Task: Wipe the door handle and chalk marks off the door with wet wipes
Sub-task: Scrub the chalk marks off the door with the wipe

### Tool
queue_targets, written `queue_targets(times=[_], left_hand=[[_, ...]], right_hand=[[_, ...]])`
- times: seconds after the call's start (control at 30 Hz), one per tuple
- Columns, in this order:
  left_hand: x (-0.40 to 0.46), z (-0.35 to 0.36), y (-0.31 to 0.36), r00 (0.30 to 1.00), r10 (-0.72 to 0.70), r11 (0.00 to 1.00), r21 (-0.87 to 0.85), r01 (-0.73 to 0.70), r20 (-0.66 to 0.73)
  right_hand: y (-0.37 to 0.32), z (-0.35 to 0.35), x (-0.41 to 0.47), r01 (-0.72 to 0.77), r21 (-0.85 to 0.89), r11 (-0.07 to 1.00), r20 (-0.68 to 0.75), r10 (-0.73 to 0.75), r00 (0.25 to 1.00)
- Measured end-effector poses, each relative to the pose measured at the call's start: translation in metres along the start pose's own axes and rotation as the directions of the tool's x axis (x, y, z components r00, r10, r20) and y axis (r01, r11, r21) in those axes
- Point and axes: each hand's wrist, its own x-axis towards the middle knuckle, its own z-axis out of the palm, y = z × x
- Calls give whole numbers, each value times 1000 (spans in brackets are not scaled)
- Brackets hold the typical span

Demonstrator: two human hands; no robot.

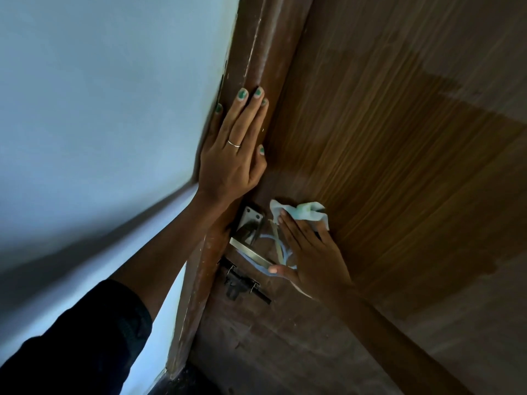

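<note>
Facing the door (399,166), I see grained brown wood with a darker patch across its middle. My left hand (231,163) lies flat, fingers straight, on the smooth rounded frame (256,52). My right hand (310,252) presses a crumpled white wipe (302,212) against the wood, fingers extended, just beside the flat metal handle (251,252). Curved white chalk marks (273,240) loop behind the handle, partly under my palm.

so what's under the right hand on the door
A crumpled wet wipe sticks out past the fingertips of the right hand, pressed to the door. White chalk marks run under the palm; how far they continue there is hidden.
</note>
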Motion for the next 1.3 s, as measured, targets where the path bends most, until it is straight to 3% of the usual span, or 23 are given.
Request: queue_targets(times=[0.23,0.37,0.5,0.77,1.0,1.1,1.3], left_hand=[[0,-3,2,1000,0,1000,-23,0,-5],[0,-3,1,1000,-1,1000,-26,0,-12],[1,-3,2,1000,3,1000,-30,-4,-19],[0,-3,2,1000,-8,1000,-25,8,8],[0,-3,2,1000,-8,1000,-14,8,1],[0,-3,2,1000,-5,1000,-19,6,6],[0,-2,2,1000,-2,1000,-21,2,-3]], right_hand=[[17,21,-37,228,-110,967,168,-208,964],[20,22,-43,168,-48,985,51,-165,985],[7,17,-17,130,-77,989,27,-128,991],[-3,13,9,187,-305,934,160,-144,977],[-18,37,4,354,-255,900,356,-253,900],[-29,43,4,415,-215,884,361,-323,875],[-47,75,-2,351,-309,884,313,-253,915]])
